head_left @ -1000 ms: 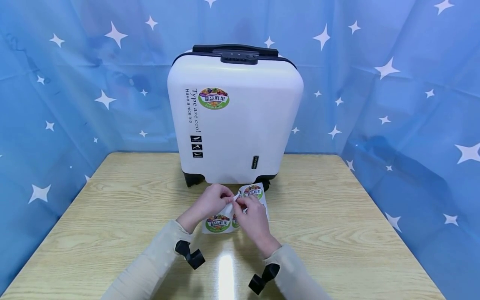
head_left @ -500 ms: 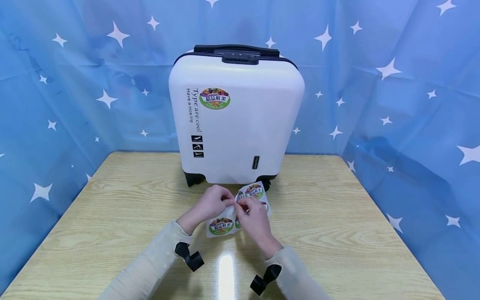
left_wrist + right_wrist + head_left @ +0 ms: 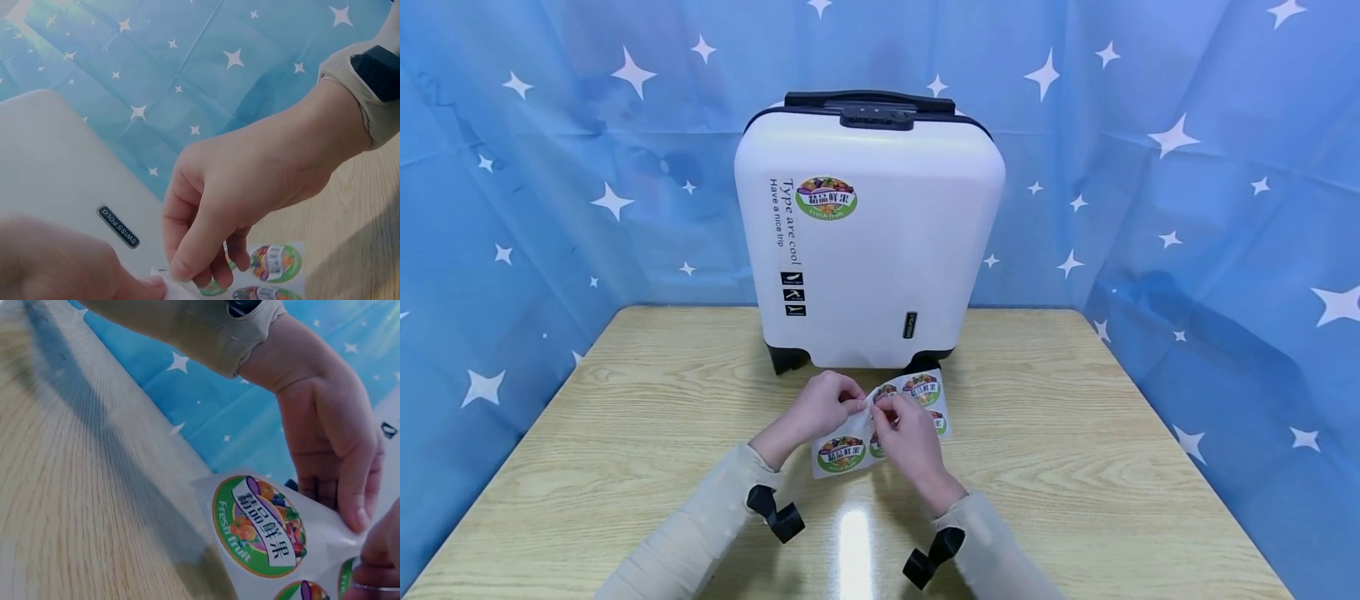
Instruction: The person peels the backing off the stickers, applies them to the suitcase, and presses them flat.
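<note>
Both hands work at a sheet of fruit stickers [image 3: 823,435] in front of the suitcase [image 3: 880,225]. My left hand [image 3: 822,408] pinches the sheet's upper edge between thumb and fingers. Close beside it, my right hand [image 3: 912,437] pinches at the sheet with thumb and forefinger; whether it has a sticker's edge or the backing paper is too small to tell. In the right wrist view an oval "Fresh fruit" sticker [image 3: 259,526] lies flat on the sheet. The white suitcase stands upright and bears one such oval sticker [image 3: 827,198] at its upper left.
The wooden table [image 3: 1075,450] spreads out around the hands. Behind and at both sides hangs a blue curtain [image 3: 685,225] with white stars. A black wheel [image 3: 922,362] of the suitcase sits right behind the sheet. Each wrist wears a black camera mount [image 3: 784,521].
The sheet has turned a little, its right end swinging to the right and its lower left corner shifting down. The hands have barely moved and still pinch it. The suitcase stays put.
</note>
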`<state>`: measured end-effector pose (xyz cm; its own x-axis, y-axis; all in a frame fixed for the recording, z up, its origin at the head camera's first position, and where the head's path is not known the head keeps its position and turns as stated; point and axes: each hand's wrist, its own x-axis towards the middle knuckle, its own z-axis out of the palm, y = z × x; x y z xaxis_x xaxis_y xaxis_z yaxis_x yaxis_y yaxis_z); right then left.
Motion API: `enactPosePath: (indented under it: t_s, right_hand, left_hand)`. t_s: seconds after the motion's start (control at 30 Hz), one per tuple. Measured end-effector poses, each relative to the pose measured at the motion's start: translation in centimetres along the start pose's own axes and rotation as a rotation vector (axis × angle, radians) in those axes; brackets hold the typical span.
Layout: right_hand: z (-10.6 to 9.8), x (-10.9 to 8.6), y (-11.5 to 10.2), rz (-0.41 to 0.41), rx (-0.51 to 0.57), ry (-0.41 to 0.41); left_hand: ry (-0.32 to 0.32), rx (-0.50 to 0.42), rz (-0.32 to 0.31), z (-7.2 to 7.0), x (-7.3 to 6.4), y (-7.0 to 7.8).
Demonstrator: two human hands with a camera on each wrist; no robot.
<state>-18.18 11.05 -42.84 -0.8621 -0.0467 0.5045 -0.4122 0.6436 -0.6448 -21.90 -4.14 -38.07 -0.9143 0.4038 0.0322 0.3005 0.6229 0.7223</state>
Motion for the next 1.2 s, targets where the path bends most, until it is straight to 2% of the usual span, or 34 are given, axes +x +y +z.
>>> enactPosePath:
  t_s: [0.3,0.57,0.8,0.93,1.2]
  right_hand:
    - [-0.2,-0.1,0.5,0.044,-0.001,0.035]
    - [-0.7,-0.1,0.6,0.122,0.042,0.016]
    - [-1.1,-0.2,0.5,0.105,0.043,0.03]
    - [-1.5,-0.1,0.6,0.121,0.034,0.026]
    - [-2.0,0.1,0.9,0.107,0.026,0.027]
  left_hand:
    - [0.018,0.018,0.003,-0.1,-0.1,-0.6]
    - [0.042,0.04,-0.022,-0.2,-0.1,-1.0]
    - [0.05,0.027,-0.021,-0.3,-0.2,-1.8]
    - [0.042,0.019,-0.019,-0.4,-0.3,-2.3]
    - [0.044,0.029,-0.041,-0.9,-0.2,-3.1]
